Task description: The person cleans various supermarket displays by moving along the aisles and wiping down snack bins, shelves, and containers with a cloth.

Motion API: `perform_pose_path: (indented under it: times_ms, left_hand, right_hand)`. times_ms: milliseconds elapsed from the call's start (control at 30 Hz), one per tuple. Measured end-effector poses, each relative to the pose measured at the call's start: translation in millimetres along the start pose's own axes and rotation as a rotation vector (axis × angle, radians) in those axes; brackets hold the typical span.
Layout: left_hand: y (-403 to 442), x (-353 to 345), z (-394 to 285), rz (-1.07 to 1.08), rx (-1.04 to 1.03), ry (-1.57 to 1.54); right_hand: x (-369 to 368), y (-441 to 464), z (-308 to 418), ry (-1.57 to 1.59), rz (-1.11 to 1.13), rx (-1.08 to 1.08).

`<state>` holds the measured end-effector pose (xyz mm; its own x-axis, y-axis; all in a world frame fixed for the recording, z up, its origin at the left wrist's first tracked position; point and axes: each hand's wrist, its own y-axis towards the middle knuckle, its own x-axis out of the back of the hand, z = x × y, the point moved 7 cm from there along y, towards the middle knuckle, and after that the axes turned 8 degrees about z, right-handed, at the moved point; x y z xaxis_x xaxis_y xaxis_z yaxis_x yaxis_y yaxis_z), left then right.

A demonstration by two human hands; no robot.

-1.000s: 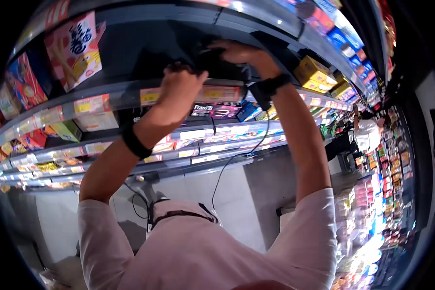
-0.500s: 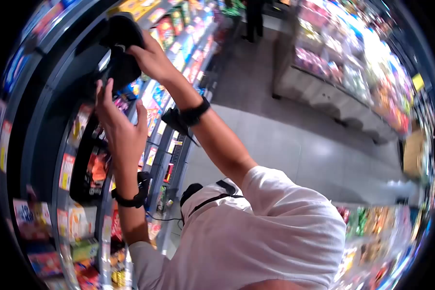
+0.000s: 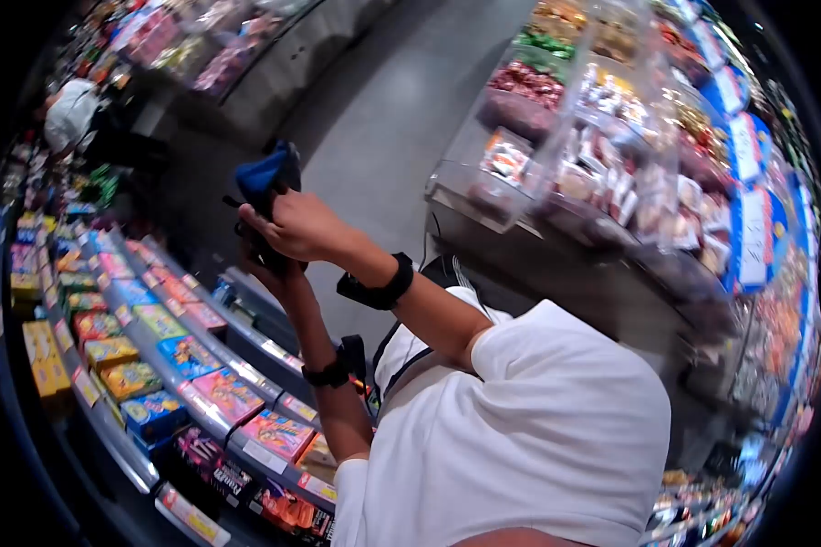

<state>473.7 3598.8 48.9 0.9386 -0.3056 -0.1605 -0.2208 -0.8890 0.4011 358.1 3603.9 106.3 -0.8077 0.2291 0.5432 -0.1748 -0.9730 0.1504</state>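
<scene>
A soft black item with a bright blue inside or lining [image 3: 266, 173] is held up in front of me; its exact kind does not show clearly. My right hand [image 3: 306, 223] is closed on its lower part, with the blue part standing above the fingers. Just below, my left hand [image 3: 278, 271] closes around the dark lower end, partly covered by the right hand. Each wrist wears a black band, the right band [image 3: 380, 284] and the left band [image 3: 328, 372]. Both hands are over the aisle side of the shelf.
Tiered shelves [image 3: 212, 415] of colourful boxed sweets curve along the left. Clear bins [image 3: 520, 196] of wrapped candy stand at the right, and another candy stand [image 3: 233, 73] is at the top. A person in a white top [image 3: 71, 114] is far left. Grey floor [image 3: 374, 109] lies between.
The view has swung from the shelf toward the aisle. The black item has come away from the shelf and shows blue. My left hand, open before, has closed on it beside the right.
</scene>
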Motion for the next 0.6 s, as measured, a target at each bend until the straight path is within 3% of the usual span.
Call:
perform_pose_path:
  times_ms: [33,100,133,200,233,267,300,333,400,467,533,600]
  left_hand:
    - [-6.6,-7.9,15.2,0.012,0.016,-0.037]
    - [-23.5,-6.5,74.2,0.082,0.309,0.018]
    - [-36.4,-17.9,82.9,0.138,0.314,-0.047]
    - [-55.8,-45.7,94.1,0.271,0.542,-0.011]
    - [-64.1,-60.4,86.9,0.277,0.461,-0.051]
    - [-70.3,-81.5,63.4,0.374,0.539,-0.032]
    - [-79.4,-100.0,74.2,0.487,0.560,0.015]
    - [-90.5,-117.0,86.0,0.578,0.599,0.064]
    - [-112.1,-136.5,74.8,0.669,0.656,0.090]
    - [-109.2,-157.4,64.5,0.655,0.362,0.114]
    - [-117.2,-181.5,49.6,0.707,0.321,0.246]
    - [-126.9,-221.9,19.8,0.683,0.042,0.088]
  right_hand:
    - [11.3,-11.7,-17.1,-0.031,-0.011,-0.026]
    - [23.0,-41.9,-40.0,-0.029,0.004,-0.057]
    - [34.2,-59.9,-49.7,-0.002,0.061,-0.178]
    - [69.2,-94.1,-59.6,0.042,0.061,-0.398]
    - [85.8,-111.2,-58.5,0.012,0.005,-0.436]
    - [102.2,-121.1,-63.0,-0.015,-0.051,-0.468]
    - [126.6,-137.2,-65.9,-0.003,-0.453,-0.264]
    - [131.1,-152.0,-93.6,-0.003,-0.505,-0.422]
    - [149.4,-176.3,-99.1,0.087,-0.591,-0.472]
    - [171.6,-200.3,-87.2,-0.027,-0.907,-0.161]
    - [190.8,-224.3,-85.9,-0.142,-0.960,-0.074]
    - [207.0,-253.4,-93.5,-0.246,-0.963,-0.143]
